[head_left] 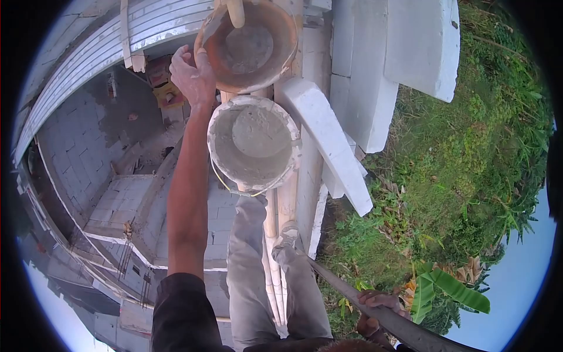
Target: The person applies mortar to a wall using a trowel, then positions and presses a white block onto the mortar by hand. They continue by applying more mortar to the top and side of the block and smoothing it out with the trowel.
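My left hand (194, 79) is at the left side of an orange-brown basin (285, 61) with grey mortar residue inside. Its thumb lies along the rim, while the loosely bent fingers stay outside, apart from the thumb. From the top of the view a rounded wooden handle (236, 14) reaches over the basin. Just below sits a mortar-crusted bucket (220, 154) with a thin wire handle and grey mortar at its bottom. At lower right, my right hand (382, 305) has its fingers wrapped round a long dark grey pole (343, 286).
My legs (249, 264) straddle bamboo poles (272, 234) high above ground. White blocks (331, 138) lean and stack along the wall at right. Grey block walls (73, 132) of rooms drop away at left. Green plants (463, 152) grow below on the right.
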A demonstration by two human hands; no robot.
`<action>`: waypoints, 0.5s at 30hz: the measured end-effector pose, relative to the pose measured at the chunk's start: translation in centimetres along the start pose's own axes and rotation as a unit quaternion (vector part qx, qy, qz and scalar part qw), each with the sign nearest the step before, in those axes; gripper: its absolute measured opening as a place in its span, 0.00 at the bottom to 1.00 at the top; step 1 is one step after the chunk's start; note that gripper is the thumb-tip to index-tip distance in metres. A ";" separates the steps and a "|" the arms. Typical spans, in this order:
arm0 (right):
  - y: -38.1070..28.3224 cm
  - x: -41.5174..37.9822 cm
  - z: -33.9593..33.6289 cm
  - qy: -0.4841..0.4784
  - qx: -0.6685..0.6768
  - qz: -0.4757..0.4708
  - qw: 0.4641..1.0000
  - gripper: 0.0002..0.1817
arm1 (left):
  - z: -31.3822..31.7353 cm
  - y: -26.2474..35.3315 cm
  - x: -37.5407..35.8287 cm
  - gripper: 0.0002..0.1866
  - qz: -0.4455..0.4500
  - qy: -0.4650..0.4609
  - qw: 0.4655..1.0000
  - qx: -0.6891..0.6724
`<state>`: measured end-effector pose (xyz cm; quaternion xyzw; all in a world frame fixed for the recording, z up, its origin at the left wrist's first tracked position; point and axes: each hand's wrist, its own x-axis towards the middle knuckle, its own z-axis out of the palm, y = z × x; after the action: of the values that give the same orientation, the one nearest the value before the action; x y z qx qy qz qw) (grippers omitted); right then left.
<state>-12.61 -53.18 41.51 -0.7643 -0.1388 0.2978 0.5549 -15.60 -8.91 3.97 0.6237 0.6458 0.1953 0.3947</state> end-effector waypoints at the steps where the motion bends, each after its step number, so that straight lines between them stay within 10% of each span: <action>1: -0.1 0.2 0.8 0.025 0.012 -0.033 0.999 0.21 | -0.5 1.2 0.9 0.28 0.155 -0.030 0.984 0.076; 5: -0.1 0.2 0.1 0.032 0.058 -0.012 0.998 0.20 | 2.8 5.7 4.7 0.21 0.391 0.089 0.899 0.176; 7: -0.5 0.4 0.4 0.036 0.045 -0.014 0.998 0.20 | 3.9 7.6 8.6 0.31 0.438 -0.026 0.883 0.167; 10: -0.2 0.1 1.1 0.052 0.041 -0.032 0.997 0.21 | 3.7 10.5 9.4 0.29 0.346 -0.210 0.874 0.269; 15: -0.5 -0.3 0.1 0.042 0.026 0.032 0.998 0.22 | 2.0 8.6 9.5 0.31 0.360 -0.222 0.880 0.216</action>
<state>-12.84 -53.14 42.04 -0.7656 -0.0831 0.2864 0.5701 -7.62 0.95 6.66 0.9101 0.2981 0.0354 0.2856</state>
